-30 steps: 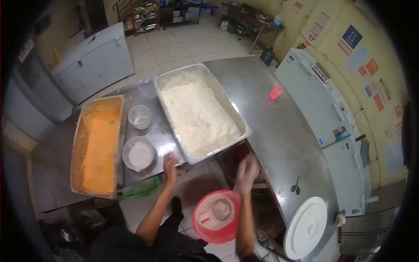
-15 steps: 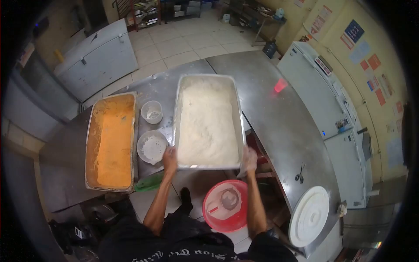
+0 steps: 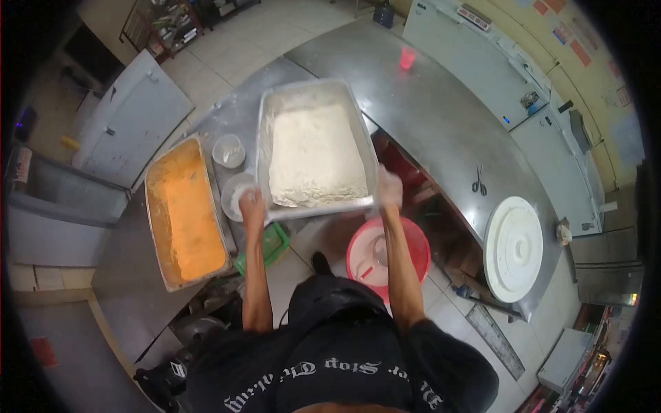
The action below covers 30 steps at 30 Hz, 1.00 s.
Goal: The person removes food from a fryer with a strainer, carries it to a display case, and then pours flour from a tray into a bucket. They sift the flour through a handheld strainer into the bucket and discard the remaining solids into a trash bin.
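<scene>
A deep metal tray [image 3: 264, 113] holds a thick bed of white flour-like powder [image 3: 315, 151]. My left hand [image 3: 252, 205] is closed on the tray's near left corner. At the near right corner my right hand [image 3: 390, 190] is closed on the rim, slightly blurred. The powder has a crumbly front edge, with bare metal showing between it and the near wall. Left of the tray stand two round tubs: a small white one [image 3: 228, 151] and a wider one [image 3: 233, 195], partly hidden behind my left hand.
Another metal tray [image 3: 153, 206] of orange powder lies to the left. Below are a red tub [image 3: 421, 256] with pale powder and a scoop-like piece, and a green container [image 3: 274, 244]. Scissors [image 3: 479, 180], a white lid [image 3: 513, 248] and a pink cup [image 3: 407, 58] rest on the steel table [image 3: 441, 117].
The powder bed has pulled away from the tray's near wall, baring metal there. Both hands remain at the near corners. The camera view has tilted down and turned.
</scene>
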Each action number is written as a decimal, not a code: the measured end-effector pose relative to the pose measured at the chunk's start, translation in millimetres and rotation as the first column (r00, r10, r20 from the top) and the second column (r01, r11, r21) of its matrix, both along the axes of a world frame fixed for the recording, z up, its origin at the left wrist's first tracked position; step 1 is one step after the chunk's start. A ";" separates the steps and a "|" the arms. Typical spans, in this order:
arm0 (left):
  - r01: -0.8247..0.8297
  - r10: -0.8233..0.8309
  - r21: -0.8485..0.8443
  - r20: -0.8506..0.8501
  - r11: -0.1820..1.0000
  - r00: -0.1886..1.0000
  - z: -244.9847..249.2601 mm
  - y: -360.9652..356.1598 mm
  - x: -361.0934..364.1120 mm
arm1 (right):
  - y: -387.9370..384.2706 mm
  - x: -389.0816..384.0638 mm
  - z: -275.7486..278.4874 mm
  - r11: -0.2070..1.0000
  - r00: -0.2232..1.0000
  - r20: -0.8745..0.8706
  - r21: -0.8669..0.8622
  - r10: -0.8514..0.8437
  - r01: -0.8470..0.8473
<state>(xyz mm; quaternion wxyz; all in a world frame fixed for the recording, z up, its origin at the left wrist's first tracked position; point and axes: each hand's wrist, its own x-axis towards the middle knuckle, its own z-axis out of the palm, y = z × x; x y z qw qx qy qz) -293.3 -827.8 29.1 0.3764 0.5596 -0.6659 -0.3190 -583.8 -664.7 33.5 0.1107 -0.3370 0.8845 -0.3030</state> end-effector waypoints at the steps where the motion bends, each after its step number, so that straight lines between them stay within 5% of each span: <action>1: -0.011 0.010 -0.022 -0.009 1.000 1.000 10.3 -6.0 -12.6 | -17.4 -11.5 -8.7 0.994 0.997 0.081 -0.110 -0.017 0.026; 2: -0.017 0.017 0.004 0.008 1.000 1.000 3.6 2.5 -7.1 | -26.8 -9.9 -14.3 0.975 0.985 0.170 -0.211 -0.026 0.063; 3: -0.016 0.014 0.108 0.018 0.994 1.000 -2.2 8.6 3.2 | -24.2 5.2 -16.8 0.711 0.967 0.176 -0.703 0.187 -0.010; 4: -0.010 0.010 0.176 0.004 0.984 1.000 -0.3 -2.6 1.4 | -4.6 7.1 -27.9 0.916 0.990 0.098 -0.397 0.104 -0.057; 5: -0.064 0.066 -0.117 0.018 0.991 0.998 -4.7 14.9 9.0 | 10.5 1.2 -31.9 0.996 0.997 -0.045 -0.065 0.056 -0.059; 6: 0.001 -0.005 0.113 0.040 0.994 0.999 6.3 30.7 22.9 | 30.4 21.3 0.4 0.977 0.971 -0.191 0.180 0.147 -0.112; 7: 0.070 -0.070 -0.070 -0.003 0.995 0.998 -5.4 40.4 34.4 | 42.5 35.1 8.2 0.977 0.966 -0.204 0.176 0.157 -0.121; 10: -0.112 0.118 -0.085 0.077 0.990 0.990 -11.7 20.0 14.1 | 13.3 14.3 -38.6 0.998 0.976 -0.209 0.010 0.062 -0.062; 11: -0.016 0.015 0.013 0.137 1.000 0.990 -15.6 -1.5 13.5 | -9.0 19.1 -8.8 0.978 0.948 0.262 -0.046 -0.183 0.201; 12: 0.080 -0.097 0.104 0.168 0.991 0.981 -19.9 -19.6 9.9 | -6.7 23.3 -0.5 0.998 0.990 0.136 -0.056 0.036 -0.029; 13: 0.091 -0.110 0.117 0.168 0.989 0.980 -4.9 -1.2 17.9 | 7.7 25.1 -8.3 0.996 0.997 0.003 -0.018 0.082 -0.082; 15: 0.023 -0.029 0.119 0.044 0.993 0.999 53.2 36.8 27.7 | 27.1 29.3 1.4 0.993 0.980 -0.172 -0.045 0.102 -0.111; 18: 0.152 -0.155 -0.087 -0.023 0.985 0.988 22.3 37.0 41.7 | 43.9 48.2 4.0 0.985 0.897 -0.413 -0.005 0.155 -0.172; 19: 0.075 -0.075 0.026 -0.019 0.997 0.997 15.6 34.7 37.3 | 28.8 40.2 -4.3 0.983 0.918 -0.364 0.146 0.156 -0.109; 20: -0.006 0.005 0.145 0.010 0.989 1.000 24.1 26.8 25.4 | 15.1 36.9 -9.9 0.997 0.969 -0.239 0.054 0.059 -0.047; 22: 0.034 -0.061 0.225 0.115 0.974 0.992 17.6 21.1 37.8 | 13.8 36.6 -24.1 0.908 0.990 0.129 -0.420 0.064 -0.003; 24: 0.066 -0.098 0.171 0.188 0.983 0.977 37.8 28.1 50.1 | 40.9 50.9 20.4 0.986 0.962 -0.232 -0.044 0.144 -0.158; 26: 0.101 -0.117 0.101 0.160 0.990 0.980 4.4 14.3 55.5 | 51.1 66.3 0.5 0.903 0.986 -0.167 -0.427 -0.027 -0.048; 28: 0.017 -0.018 0.004 0.289 1.000 0.957 -2.8 12.3 54.3 | 56.0 69.5 -10.4 0.946 0.984 -0.176 -0.317 0.009 -0.065; 29: 0.006 -0.028 0.143 0.153 0.990 0.988 54.3 22.4 34.9 | 76.3 85.5 -15.2 0.971 0.976 -0.209 -0.211 0.066 -0.111; 30: 0.002 -0.033 0.181 0.164 0.983 0.986 49.2 35.5 42.4 | 86.6 86.0 -15.9 0.980 0.956 -0.260 -0.111 0.133 -0.167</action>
